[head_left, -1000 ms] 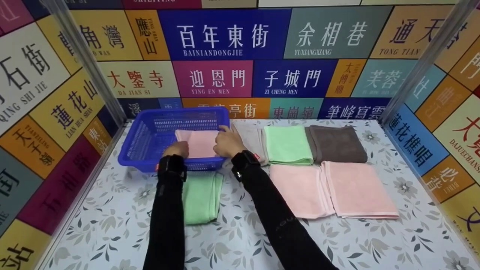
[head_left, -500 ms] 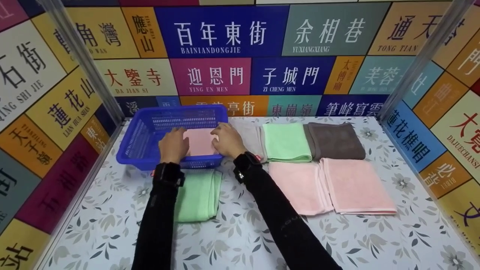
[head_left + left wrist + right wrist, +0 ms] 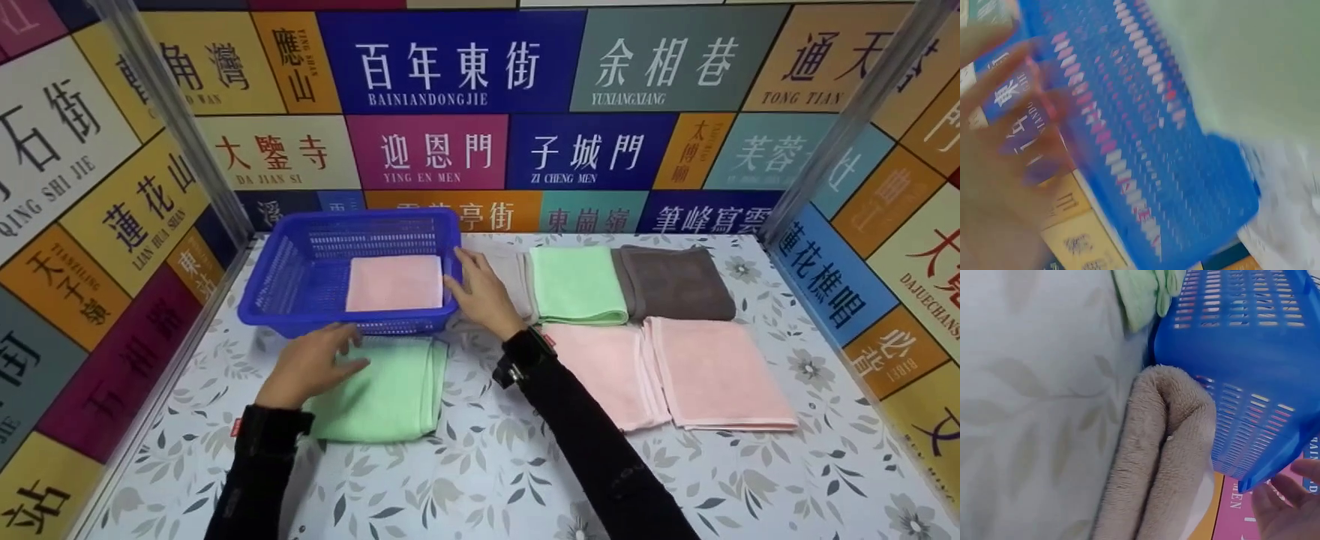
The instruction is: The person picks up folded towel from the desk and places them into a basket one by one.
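A blue perforated basket (image 3: 360, 225) stands at the back left, with a folded pink towel (image 3: 394, 283) lying flat in its right part. My right hand (image 3: 481, 292) is at the basket's right rim, fingers extended along it; the right wrist view shows those fingertips (image 3: 1286, 486) beside the rim. My left hand (image 3: 307, 364) hovers over the left part of a folded green towel (image 3: 397, 390) in front of the basket, fingers loosely spread and holding nothing. In the left wrist view this hand is blurred beside the basket, with pale green cloth (image 3: 1258, 67) close to the camera.
Right of the basket lie a light grey towel (image 3: 511, 274), partly hidden by my right hand, another green towel (image 3: 577, 285) and a dark brown one (image 3: 679, 283). Two folded pink towels (image 3: 720, 375) lie before them. Printed panels (image 3: 450, 67) enclose the flowered table (image 3: 480, 487).
Both hands have left the pink towel in the basket. The left came back toward the person, over the front green towel; the right shifted right to the basket's rim.
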A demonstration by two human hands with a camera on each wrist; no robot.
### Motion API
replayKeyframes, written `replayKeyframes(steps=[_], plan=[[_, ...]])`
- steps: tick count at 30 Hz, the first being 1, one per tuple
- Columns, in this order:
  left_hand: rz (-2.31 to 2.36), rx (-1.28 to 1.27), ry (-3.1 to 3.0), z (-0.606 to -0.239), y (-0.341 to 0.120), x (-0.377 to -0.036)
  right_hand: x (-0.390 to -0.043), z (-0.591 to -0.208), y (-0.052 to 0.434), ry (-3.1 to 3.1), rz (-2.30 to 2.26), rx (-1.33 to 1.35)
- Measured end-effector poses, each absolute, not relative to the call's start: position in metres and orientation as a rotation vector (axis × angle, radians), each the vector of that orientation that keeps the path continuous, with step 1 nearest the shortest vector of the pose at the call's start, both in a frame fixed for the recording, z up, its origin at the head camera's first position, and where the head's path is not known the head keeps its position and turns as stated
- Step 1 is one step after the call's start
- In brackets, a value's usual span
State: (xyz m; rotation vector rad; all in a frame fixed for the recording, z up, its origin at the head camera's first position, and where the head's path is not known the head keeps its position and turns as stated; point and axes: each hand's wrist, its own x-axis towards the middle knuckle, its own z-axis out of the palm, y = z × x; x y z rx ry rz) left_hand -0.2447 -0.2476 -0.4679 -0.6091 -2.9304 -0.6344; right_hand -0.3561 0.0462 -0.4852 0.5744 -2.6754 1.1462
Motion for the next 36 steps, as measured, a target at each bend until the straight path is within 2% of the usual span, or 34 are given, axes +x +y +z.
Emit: replayKeyframes(steps=[5,15,26,36], plan=[[-0.820,-0.322,-3.316,-0.472,-0.266,-0.235,-0.341,-0.489,0.056,-2.713,1.262,0.591],[-0.864,-0.361,-3.366,-0.492,-0.254,-0.242,-0.331,-0.489,0.059,-2.744,1.392,0.613],[-0.985,-0.382,-3.326,-0.498,-0.201,-0.244,-0.326,-0.486,0.070,-2.729,1.352,0.665],[-1.041,-0.467,-3.261,-0.502,-0.154,-0.244,-0.300,-0.473,0.079,-2.851,1.220,0.672]])
